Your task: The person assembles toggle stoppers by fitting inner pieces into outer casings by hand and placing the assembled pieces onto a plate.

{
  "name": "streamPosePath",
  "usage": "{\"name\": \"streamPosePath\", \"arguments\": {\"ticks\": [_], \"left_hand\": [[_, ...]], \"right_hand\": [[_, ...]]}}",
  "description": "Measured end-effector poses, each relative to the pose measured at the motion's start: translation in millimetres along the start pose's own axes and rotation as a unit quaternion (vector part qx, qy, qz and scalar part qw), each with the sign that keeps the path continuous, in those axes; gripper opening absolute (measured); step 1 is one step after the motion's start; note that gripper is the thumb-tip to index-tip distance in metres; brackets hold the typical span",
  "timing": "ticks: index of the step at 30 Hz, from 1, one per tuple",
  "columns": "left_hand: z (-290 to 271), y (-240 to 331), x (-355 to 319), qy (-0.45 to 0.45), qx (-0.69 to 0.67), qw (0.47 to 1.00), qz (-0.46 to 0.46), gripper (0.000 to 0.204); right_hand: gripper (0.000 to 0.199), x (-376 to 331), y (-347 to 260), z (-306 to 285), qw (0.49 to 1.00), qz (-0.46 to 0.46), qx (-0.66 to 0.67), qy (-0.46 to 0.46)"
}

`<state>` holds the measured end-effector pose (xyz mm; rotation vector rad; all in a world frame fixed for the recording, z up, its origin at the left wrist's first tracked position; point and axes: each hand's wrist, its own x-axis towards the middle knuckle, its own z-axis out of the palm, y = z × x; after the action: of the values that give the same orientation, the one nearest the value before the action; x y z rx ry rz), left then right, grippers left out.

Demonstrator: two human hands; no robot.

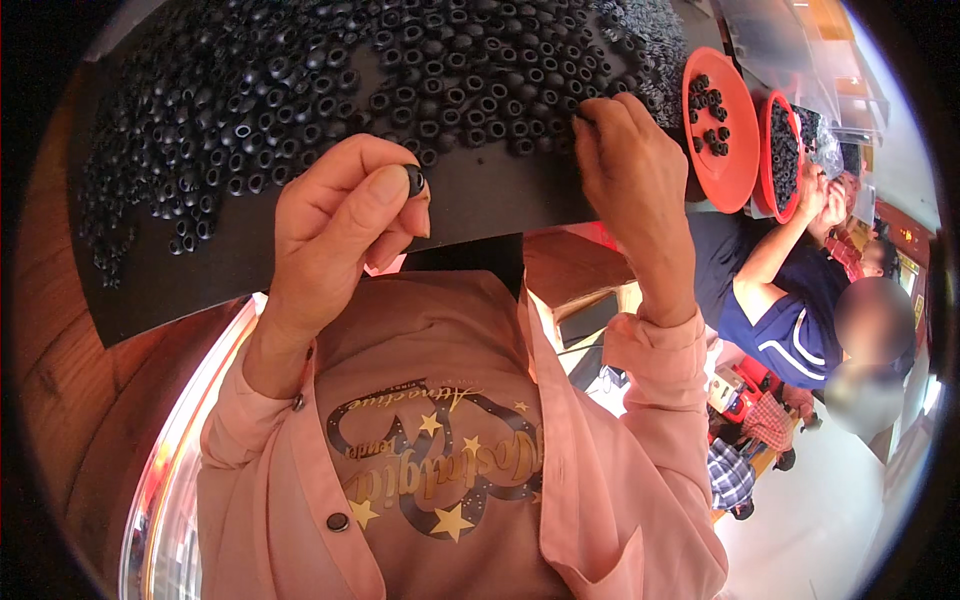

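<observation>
My left hand (345,215) is raised above the near part of a black mat (470,190). Between its thumb and forefinger it pinches a small black ring (414,180), its hole partly showing. Farther right, my right hand (635,165) reaches down to the near edge of a wide spread of black rings (490,90). Its fingers are curled together at the rings, and the back of the hand hides most of what lies under them. Something dark shows at its fingertips, too small to name.
Beside my right hand stands an orange-red plate (720,175) with several black pieces on it. Past it is a red bowl (768,190) full of small black parts. A co-worker in a dark blue shirt (780,320) sits at the right. Clear plastic (790,50) lies behind the plates.
</observation>
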<state>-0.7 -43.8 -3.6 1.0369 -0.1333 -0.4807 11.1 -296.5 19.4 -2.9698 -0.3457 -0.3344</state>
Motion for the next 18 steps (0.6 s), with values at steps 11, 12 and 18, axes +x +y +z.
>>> {"name": "streamPosePath", "arguments": {"ticks": [11,12,18], "left_hand": [[-6,-1,1,-0.001,-0.023,1.000,0.004,0.021],[-6,1,0,0.004,-0.036,0.999,-0.006,0.022],[-4,3,2,0.039,-0.093,0.994,-0.041,0.022]], "right_hand": [[0.013,5,-37,-26,0.969,0.010,0.247,-0.019],[0.014,6,-46,-25,0.947,0.002,0.321,-0.026],[0.020,19,-78,-12,0.899,-0.117,0.420,0.034]]}}
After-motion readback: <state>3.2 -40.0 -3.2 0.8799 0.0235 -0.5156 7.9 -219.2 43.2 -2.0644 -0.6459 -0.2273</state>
